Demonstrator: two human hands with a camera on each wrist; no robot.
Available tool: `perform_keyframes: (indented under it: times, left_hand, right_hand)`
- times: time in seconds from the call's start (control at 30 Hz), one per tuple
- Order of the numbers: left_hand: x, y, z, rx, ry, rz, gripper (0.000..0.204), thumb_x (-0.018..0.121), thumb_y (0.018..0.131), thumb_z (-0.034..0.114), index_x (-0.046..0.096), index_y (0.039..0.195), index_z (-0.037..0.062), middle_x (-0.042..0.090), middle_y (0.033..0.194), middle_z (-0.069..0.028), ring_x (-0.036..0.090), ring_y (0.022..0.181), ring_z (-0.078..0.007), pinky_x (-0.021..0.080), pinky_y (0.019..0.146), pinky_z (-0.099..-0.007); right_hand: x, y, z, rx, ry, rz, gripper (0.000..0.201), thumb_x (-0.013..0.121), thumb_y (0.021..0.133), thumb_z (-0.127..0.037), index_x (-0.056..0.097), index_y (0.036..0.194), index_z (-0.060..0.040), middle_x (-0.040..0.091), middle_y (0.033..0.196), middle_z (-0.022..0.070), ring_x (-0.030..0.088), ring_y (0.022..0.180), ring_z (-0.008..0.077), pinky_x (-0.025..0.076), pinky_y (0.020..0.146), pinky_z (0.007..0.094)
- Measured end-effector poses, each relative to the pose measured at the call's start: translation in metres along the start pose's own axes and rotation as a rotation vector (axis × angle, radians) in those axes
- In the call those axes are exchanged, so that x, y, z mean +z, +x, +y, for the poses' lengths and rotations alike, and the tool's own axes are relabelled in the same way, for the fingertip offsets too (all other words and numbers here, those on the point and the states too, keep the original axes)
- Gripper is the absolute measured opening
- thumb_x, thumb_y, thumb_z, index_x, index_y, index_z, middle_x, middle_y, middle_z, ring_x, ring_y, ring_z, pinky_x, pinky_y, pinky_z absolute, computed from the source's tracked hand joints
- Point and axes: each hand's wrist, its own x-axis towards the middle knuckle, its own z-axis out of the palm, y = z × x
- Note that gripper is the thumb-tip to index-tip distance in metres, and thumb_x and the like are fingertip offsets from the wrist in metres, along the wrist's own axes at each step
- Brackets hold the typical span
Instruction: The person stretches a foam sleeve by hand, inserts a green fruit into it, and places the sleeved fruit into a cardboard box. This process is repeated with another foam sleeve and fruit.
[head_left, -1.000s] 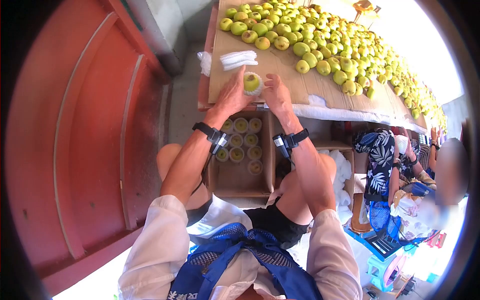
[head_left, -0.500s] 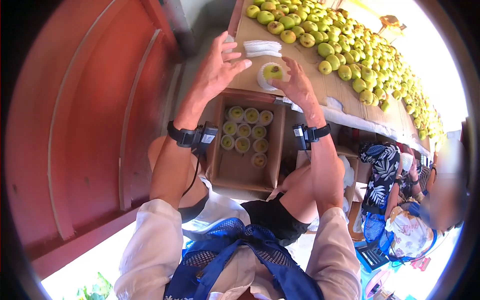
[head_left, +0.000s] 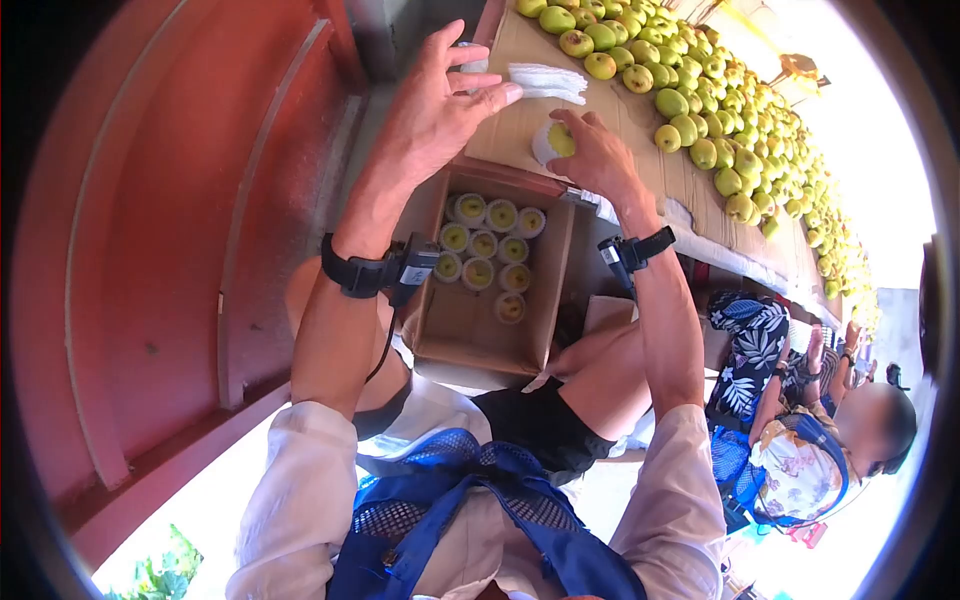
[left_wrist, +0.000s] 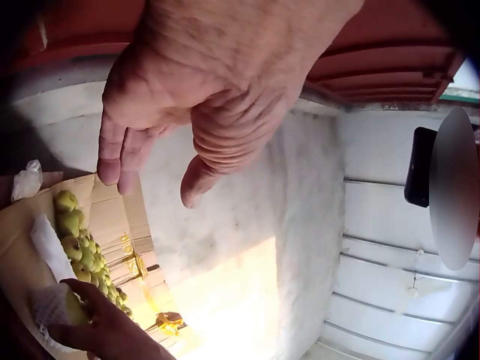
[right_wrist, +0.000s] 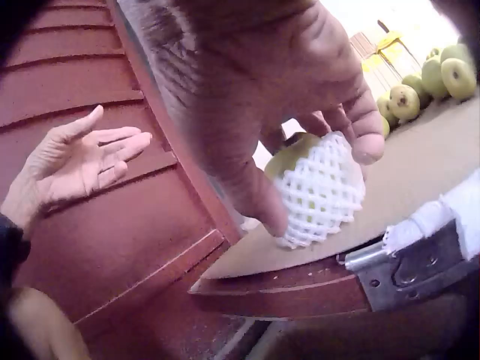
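On the cardboard-covered table, my right hand (head_left: 600, 160) grips a yellow-green apple (right_wrist: 319, 191) that sits in a white foam net. Its thumb presses the near side of the net and the fingers curl over the far side. Left of it, my left hand (head_left: 425, 115) is raised with the fingers spread and nothing in them. A stack of flat white foam nets (head_left: 547, 82) lies behind the apple. Below the table edge stands an open carton (head_left: 470, 335), with several net-wrapped apples (head_left: 482, 243) in rows inside.
A large spread of loose apples (head_left: 725, 150) covers the table's right side. A metal latch (right_wrist: 409, 266) sits at the table edge. The red metal door (head_left: 160, 230) is on the left. Another person (head_left: 800, 470) sits at the far right.
My left hand has let go of the netted apple and moved up and left. My right hand has closed round the apple, which stays on the table. The head view has shifted.
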Motion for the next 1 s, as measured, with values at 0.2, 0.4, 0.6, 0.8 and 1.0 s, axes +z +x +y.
perform_keyframes:
  times: [0.2,0.4,0.6,0.8,1.0]
  left_hand:
    - [-0.010,0.001,-0.002,-0.037,0.088,0.051,0.086,0.076,0.094,0.026,0.026,0.157,-0.0034,0.055,0.145,-0.0208,0.065,0.122,-0.0256,0.049,0.106,-0.0384]
    - [-0.011,0.009,-0.018,0.000,-0.091,0.229,0.047,0.068,0.099,0.016,0.047,0.137,-0.0029,0.070,0.104,-0.0130,0.068,0.084,-0.0154,0.054,0.071,-0.0283]
    - [-0.026,0.015,-0.035,0.016,-0.171,0.099,0.069,0.065,0.101,0.017,0.026,0.152,-0.0091,0.068,0.117,-0.0132,0.066,0.098,-0.0162,0.054,0.081,-0.0312]
    - [-0.030,0.015,-0.016,-0.050,-0.129,0.127,0.073,0.068,0.099,0.022,0.030,0.150,-0.0133,0.070,0.110,-0.0082,0.066,0.096,-0.0156,0.054,0.083,-0.0329]
    - [-0.026,0.015,-0.013,-0.045,-0.162,0.103,0.073,0.070,0.098,0.021,0.031,0.150,-0.0136,0.069,0.113,-0.0136,0.067,0.098,-0.0177,0.055,0.079,-0.0292]
  right_hand:
    - [0.006,-0.004,0.008,0.038,0.486,-0.019,0.070,0.077,0.082,-0.031,0.051,0.144,-0.0102,0.063,0.126,0.0159,0.066,0.109,0.0306,0.054,0.091,0.0422]
    - [0.009,-0.042,-0.001,0.026,1.668,-0.304,0.051,0.066,0.094,-0.025,0.051,0.140,-0.0083,0.066,0.118,0.0034,0.063,0.100,0.0140,0.048,0.064,0.0289]
    - [0.047,-0.080,-0.023,0.126,1.755,-0.428,0.054,0.067,0.093,-0.027,0.049,0.141,-0.0093,0.065,0.117,0.0013,0.062,0.097,0.0119,0.045,0.063,0.0262]
    - [0.134,-0.160,-0.050,0.501,1.829,-0.376,0.052,0.068,0.092,-0.029,0.051,0.137,-0.0122,0.065,0.119,0.0009,0.064,0.099,0.0137,0.044,0.063,0.0267]
    - [0.200,-0.218,-0.065,0.987,1.904,-0.356,0.037,0.065,0.094,-0.029,0.058,0.127,-0.0148,0.067,0.117,0.0011,0.065,0.100,0.0165,0.041,0.061,0.0300]
